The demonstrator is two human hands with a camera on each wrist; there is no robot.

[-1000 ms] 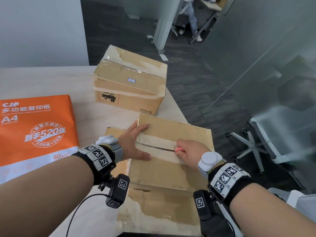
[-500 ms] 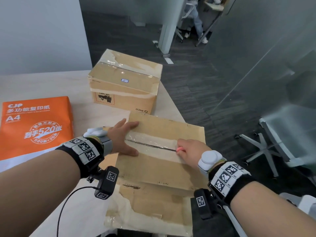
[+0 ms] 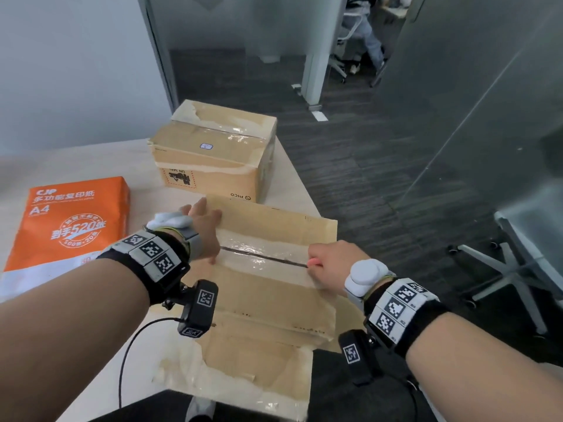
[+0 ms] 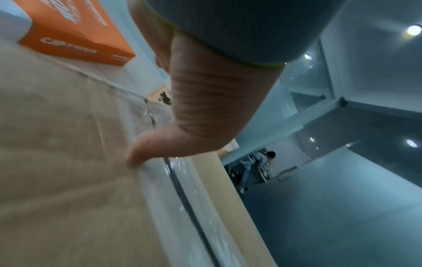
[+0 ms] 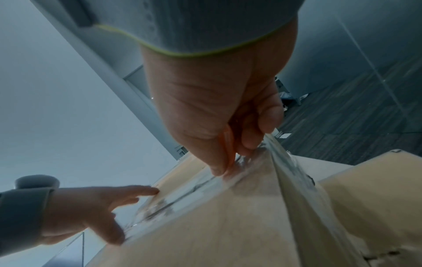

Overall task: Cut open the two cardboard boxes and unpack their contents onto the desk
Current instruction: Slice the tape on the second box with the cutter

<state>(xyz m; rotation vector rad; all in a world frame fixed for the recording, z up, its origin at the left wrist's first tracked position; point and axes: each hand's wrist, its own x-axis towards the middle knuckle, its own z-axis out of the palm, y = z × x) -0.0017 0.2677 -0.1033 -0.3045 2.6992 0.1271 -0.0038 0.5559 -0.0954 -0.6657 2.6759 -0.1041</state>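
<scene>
A flat cardboard box lies nearest me on the desk, its taped centre seam slit dark along most of its length. My left hand presses flat on the box's left end, fingers straight, thumb beside the seam. My right hand grips a small orange cutter, whose tip sits at the right end of the slit. A second, taller taped cardboard box stands behind, shut.
An orange ream of A4 paper lies on the desk to the left. The desk's right edge runs just beside both boxes, with dark floor beyond. An office chair base stands at right. A seated person is far off.
My view has shifted, so the boxes sit lower left in the frame. The cutter has drawn slightly further right along the seam. The left hand stays pressed on the box.
</scene>
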